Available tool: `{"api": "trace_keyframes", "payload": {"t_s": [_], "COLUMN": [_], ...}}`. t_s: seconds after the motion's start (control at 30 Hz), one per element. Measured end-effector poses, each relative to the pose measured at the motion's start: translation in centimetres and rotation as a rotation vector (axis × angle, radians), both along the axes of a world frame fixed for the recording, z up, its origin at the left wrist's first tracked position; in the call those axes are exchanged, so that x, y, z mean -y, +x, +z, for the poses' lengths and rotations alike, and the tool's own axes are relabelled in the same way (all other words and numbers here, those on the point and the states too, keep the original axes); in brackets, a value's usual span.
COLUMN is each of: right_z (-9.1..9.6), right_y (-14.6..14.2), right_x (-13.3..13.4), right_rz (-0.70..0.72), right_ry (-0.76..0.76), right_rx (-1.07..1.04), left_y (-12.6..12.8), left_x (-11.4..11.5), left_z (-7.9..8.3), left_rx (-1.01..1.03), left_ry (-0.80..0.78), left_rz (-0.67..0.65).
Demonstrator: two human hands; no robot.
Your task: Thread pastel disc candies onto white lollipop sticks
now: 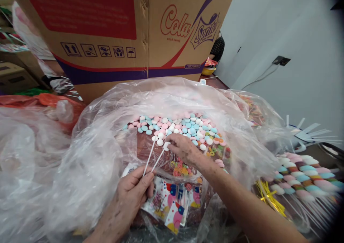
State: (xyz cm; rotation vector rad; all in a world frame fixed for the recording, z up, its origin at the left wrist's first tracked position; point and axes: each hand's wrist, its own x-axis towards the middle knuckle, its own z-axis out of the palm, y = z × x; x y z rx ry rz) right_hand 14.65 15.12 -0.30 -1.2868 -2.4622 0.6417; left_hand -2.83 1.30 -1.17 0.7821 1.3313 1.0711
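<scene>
Two sticks, one carton

1. Left hand: bare from fingertips to wrist. The skin is finely creased over the knuckles and across the back. The thumb is broad, with a short, plain nail.
2. Left forearm: bare skin. Only a short length shows before the lower edge of the picture cuts it off.
3. Right hand: bare. The knuckles are raised, tendon lines run along the back, and there are fine creases at the wrist.
4. Right forearm: bare along the whole visible length, widening evenly from wrist to picture edge. The surface is lightly creased.
5. Upper arms, shoulders and trunk: outside the picture.
</scene>
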Motion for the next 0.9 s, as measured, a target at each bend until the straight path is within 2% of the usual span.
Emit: {"api": "trace_keyframes", "payload": {"t_s": [0.2, 0.33, 0.5, 0.63, 0.73, 0.9], "right_z": [-1.0, -1.0, 0.0, 0.2, -0.1, 0.3], "right_y": [-1.0, -1.3, -1.0, -0.3, -0.3, -1.4], "right_x": [0.3, 1.0, 1.5, 0.7, -0.3, -2.3], "right_rz": [0.153, 0.205, 0.147, 0.097, 0.042, -0.084], "right_ry": [0.206, 0.313, 0.215, 0.094, 0.149, 0.238], "right_rx": [0.327, 0.416, 0.423, 0.263, 0.131, 0.136], "left_y": [0.1, 0.0, -0.2, -0.2, -0.1, -0.3], "left_x": [0.3, 0.4, 0.3, 0.3, 0.3, 0.2], "left_z": [0.2, 0.5, 0.5, 0.7, 1.0, 0.6], "left_rx": [-0.016, -0.018, 0.010, 0.006, 0.006, 0.042], "left_ry": [-0.002, -0.013, -0.003, 0.004, 0.003, 0.005], "left_rz": [0.019, 0.022, 0.030, 0.036, 0.053, 0.058]}}
